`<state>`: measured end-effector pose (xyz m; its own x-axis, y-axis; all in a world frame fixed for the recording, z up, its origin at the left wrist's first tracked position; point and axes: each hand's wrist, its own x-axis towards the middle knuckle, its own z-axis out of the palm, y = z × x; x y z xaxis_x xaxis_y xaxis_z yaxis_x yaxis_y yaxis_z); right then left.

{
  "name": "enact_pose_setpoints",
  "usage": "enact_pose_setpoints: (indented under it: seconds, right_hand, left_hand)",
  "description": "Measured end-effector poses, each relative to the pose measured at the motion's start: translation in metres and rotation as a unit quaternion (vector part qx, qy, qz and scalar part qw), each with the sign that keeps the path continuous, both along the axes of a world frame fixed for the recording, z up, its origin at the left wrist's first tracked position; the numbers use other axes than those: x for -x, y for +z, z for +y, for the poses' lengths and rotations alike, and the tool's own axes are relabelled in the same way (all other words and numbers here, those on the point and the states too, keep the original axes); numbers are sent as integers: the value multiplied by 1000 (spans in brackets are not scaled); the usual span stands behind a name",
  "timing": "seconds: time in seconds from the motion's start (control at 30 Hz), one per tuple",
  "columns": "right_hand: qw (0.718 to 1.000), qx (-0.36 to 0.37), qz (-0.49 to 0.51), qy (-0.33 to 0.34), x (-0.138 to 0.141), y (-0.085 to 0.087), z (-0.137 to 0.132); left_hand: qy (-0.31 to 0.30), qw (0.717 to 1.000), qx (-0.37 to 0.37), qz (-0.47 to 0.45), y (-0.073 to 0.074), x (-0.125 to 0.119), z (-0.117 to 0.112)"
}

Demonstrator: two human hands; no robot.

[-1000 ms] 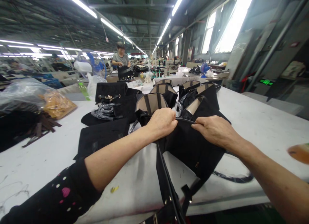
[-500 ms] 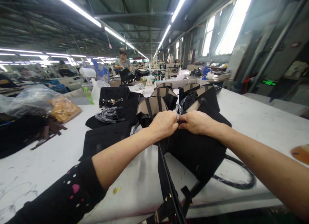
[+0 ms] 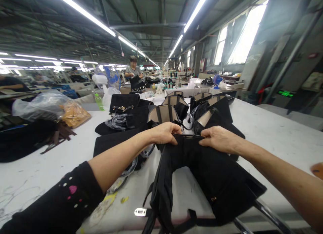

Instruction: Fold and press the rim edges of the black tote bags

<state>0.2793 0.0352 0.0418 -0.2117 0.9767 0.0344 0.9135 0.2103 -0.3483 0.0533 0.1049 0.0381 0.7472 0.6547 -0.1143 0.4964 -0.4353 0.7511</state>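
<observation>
White table (image 3: 275, 139), black bag (image 3: 214, 173) between hands (image 3: 165, 132)

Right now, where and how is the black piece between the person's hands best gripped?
Likely pinch the black piece by its top edge, coming from the near side at two spots: that edge runs across between the left hand and right hand, while the soft-looking panels spread downward to both sides.

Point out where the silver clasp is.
In the head view, the silver clasp is low and left of centre, between the left sleeve and the black bag, just below and right of a yellow scrap.
</observation>
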Motion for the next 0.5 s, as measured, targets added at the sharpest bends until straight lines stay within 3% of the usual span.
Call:
enact_pose_setpoints:
  seconds: [0.17, 0.3, 0.5]
  right_hand:
    - [999, -42, 34, 0, 1, -8, 12]
    - [991, -20, 116, 66, 2, -14, 21]
    - [987, -16, 139, 78, 5, -19, 27]
  left_hand:
    - [0, 1000, -2, -21, -5, 2, 1]
    - [3, 1000, 12, -21, -4, 3, 0]
    - [-10, 999, 35, -40, -2, 6, 4]
